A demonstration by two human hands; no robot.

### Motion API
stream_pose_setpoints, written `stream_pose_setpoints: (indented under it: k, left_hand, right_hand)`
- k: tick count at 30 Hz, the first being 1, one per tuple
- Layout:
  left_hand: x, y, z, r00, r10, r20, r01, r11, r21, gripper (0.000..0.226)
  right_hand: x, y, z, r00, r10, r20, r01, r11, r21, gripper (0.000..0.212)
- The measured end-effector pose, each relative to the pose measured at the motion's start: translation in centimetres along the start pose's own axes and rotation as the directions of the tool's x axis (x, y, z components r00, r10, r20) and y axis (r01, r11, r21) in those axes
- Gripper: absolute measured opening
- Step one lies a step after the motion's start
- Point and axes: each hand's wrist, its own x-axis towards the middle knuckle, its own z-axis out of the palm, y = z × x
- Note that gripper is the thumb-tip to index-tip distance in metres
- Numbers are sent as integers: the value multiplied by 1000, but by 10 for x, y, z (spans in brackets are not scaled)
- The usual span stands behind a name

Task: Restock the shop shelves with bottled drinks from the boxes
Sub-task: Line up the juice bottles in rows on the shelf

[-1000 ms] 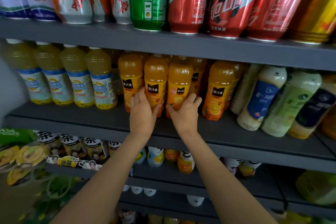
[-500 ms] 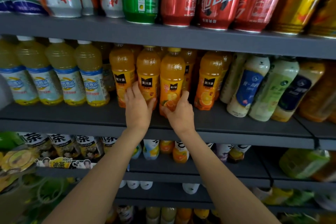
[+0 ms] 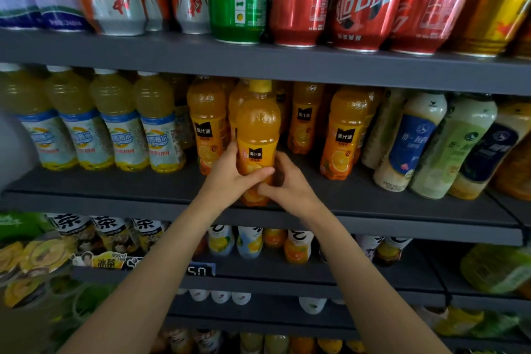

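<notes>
Shelving (image 3: 287, 66): dark grey shop rack, several tiers seen; top tier packed with cans, lower tiers with assorted bottles (blurred).
Middle shelf (image 3: 115, 190): grey board carrying pale yellow bottles on the left, orange juice bottles in the centre, milky white and green bottles leaning at the right.
Pale yellow bottles (image 3: 115, 123): four in a front row, white caps, blue and white labels, upright.
Orange juice row (image 3: 343, 135): same brand as the held one, stood upright behind and beside it.
Orange juice bottle (image 3: 257, 138): clear plastic, orange liquid, yellow cap, orange label with a small black square logo and orange-slice print; held upright at the front edge of the middle shelf, ahead of the row (whether the base touches the shelf cannot be told).
Left hand (image 3: 230, 178): wrapped around the bottle's lower left side, thumb laid across the front.
Right hand (image 3: 287, 184): closed on the lower right side, fingers curled against the base.
</notes>
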Motion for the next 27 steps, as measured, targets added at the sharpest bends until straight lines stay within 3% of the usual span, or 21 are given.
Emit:
stream_pose_setpoints:
  k: [3, 9, 11, 15, 17, 19, 22, 25, 27]
  left_hand:
    - [-2, -5, 1, 998, 44, -44, -43, 999, 31, 69]
    - [-8, -1, 9, 965, 1, -263, 23, 996, 90, 75]
    - [-6, 1, 8, 974, 13, -228, 11, 995, 103, 71]
    - [1, 3, -10, 998, -12, -69, 16, 998, 62, 62]
    - [2, 6, -17, 1000, -26, 16, 25, 999, 35, 61]
    - [0, 9, -15, 999, -19, 51, 16, 998, 63, 66]
    - [-5, 12, 2, 998, -20, -62, 31, 983, 182, 76]
    - [-4, 14, 9, 980, -31, -195, 70, 978, 195, 74]
    - [-3, 12, 5, 987, -15, -162, 49, 978, 205, 72]
  right_hand:
    - [3, 0, 2, 1000, -21, -14, 21, 1000, -19, 60]
    - [3, 7, 14, 964, -141, -224, 80, 961, -264, 55]
    - [0, 11, 12, 975, -142, -171, 93, 960, -263, 57]
    - [-2, 14, 0, 999, -36, -38, 35, 999, -17, 63]
    - [-2, 13, 4, 994, -32, -107, 28, 999, -39, 66]
    - [-1, 11, 14, 963, -66, -263, 23, 986, -164, 65]
    - [-3, 6, 32, 909, -116, -399, -16, 949, -314, 63]
    - [-7, 10, 24, 951, -178, -253, 74, 924, -374, 67]
    - [-6, 11, -3, 984, -136, -117, 96, 950, -297, 63]
